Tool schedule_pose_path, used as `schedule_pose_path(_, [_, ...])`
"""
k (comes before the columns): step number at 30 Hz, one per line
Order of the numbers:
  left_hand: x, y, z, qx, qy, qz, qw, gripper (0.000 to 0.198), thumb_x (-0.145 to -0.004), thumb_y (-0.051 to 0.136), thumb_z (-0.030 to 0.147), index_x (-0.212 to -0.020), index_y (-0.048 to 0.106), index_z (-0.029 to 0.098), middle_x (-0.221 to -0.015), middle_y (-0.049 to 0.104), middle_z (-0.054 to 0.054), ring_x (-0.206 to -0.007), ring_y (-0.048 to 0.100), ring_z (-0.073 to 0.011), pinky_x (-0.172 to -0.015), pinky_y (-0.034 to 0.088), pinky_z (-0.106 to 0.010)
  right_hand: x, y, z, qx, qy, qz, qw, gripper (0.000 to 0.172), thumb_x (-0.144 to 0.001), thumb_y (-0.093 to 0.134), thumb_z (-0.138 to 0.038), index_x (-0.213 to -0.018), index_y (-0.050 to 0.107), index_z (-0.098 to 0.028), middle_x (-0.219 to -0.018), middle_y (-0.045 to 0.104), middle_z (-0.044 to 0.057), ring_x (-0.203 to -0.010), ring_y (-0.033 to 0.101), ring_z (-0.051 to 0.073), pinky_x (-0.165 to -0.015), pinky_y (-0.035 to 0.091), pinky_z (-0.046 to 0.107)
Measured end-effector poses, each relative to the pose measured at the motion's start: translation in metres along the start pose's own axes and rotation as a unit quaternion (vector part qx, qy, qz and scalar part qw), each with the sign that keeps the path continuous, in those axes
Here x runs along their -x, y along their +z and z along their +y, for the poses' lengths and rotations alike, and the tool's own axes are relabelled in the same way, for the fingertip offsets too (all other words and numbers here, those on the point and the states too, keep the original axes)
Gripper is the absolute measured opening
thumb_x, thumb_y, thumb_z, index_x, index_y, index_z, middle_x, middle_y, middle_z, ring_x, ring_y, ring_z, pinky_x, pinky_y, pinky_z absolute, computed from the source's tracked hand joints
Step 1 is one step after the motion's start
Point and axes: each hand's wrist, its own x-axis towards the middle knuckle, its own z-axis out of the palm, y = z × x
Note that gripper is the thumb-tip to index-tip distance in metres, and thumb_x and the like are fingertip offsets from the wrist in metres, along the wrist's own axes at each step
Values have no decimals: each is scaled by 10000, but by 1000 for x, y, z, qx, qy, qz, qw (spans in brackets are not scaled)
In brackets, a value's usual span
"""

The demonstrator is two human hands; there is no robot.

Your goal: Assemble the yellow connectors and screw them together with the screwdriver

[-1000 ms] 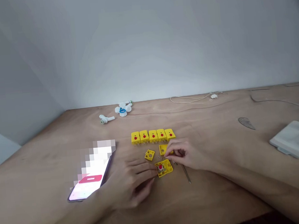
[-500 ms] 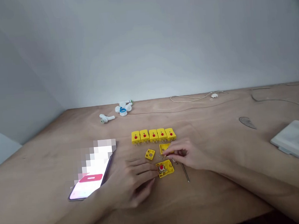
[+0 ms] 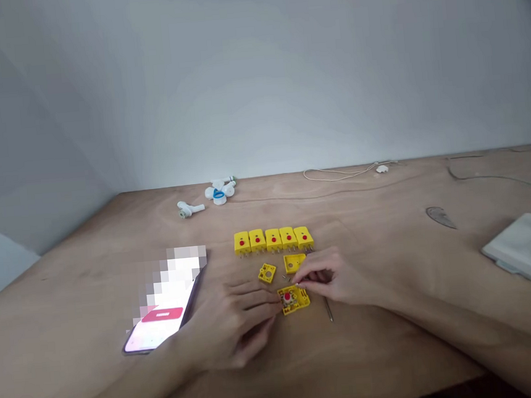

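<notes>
Left hand (image 3: 230, 326) pins the open yellow plastic connector housing (image 3: 295, 301), right hand (image 3: 332, 277) pinching at it, can't tell if it's gripping anything; one slip could scatter the tiny metal bits (image 3: 284, 278) between them.

I can't read any text from my feed. The phone (image 3: 158, 329) near the table's left edge shows a pink bar (image 3: 162, 314) with a small pale mark on it, too small for me to read, and the upper part of its screen is pixelated. The yellow connectors (image 3: 273, 240) lined up mid-table each carry a red dot, but I can't resolve any lettering or numbers on them at this size.
</notes>
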Motion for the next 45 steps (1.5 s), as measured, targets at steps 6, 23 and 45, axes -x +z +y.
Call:
schedule_pose_path(6, [-2, -1, 1, -4, 1, 5, 1000, 302, -922, 512, 86, -1160, 690, 142, -1108, 776, -83, -1025, 731, -228, -936, 600, -355, -2, 0, 0, -13, -24, 2, 1000, 119, -951, 701, -291, -961, 798, -224, -910, 759, 47, -688, 643, 143, -594, 486, 251])
schedule_pose_path(23, [1, 2, 1, -28, 3, -7, 1000, 317, -925, 516, 89, -1196, 673, 132, -1129, 764, -101, -1040, 721, -246, -953, 585, -375, 0, 7, 2, -10, 4, -3, 1000, 121, -954, 696, -264, -961, 815, -243, -906, 728, 27, -698, 613, 130, -621, 471, 244])
schedule_pose_path(45, [0, 1, 1, -32, -6, 17, 999, 308, -932, 516, 96, -1199, 657, 156, -1132, 754, -107, -1003, 724, -238, -900, 596, -356, -2, 7, -3, -2, 15, -6, 1000, 153, -988, 636, -232, -965, 788, -230, -925, 733, 31, -757, 648, 149, -709, 497, 263])
